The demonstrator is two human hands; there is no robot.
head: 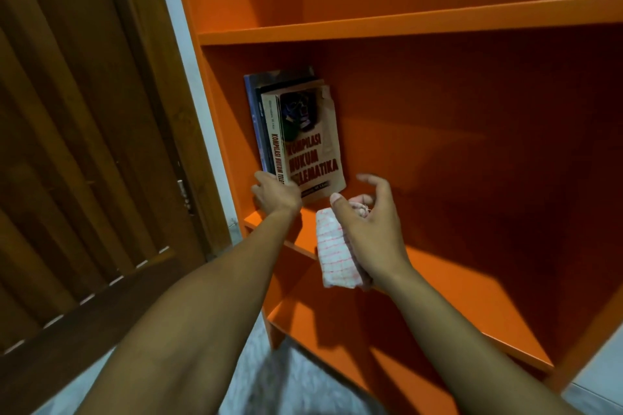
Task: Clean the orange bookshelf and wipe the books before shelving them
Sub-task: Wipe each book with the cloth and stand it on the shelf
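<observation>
Right hand (pixel 369 222), cloth (pixel 335 251), shelved books (pixel 296 131)

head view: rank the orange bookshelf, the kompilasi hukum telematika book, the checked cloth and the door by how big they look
1. orange bookshelf, fills most of the frame
2. door, cut off by the frame edge, so second only as seen
3. Kompilasi Hukum Telematika book
4. checked cloth, partly hidden in the right hand and nearer the camera, so book versus cloth is unsure

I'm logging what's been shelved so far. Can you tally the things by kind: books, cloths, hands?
Books: 3, upright at the shelf's left end
Cloths: 1, in the right hand
Hands: 2, the left hand on the books
Total: 6
</observation>
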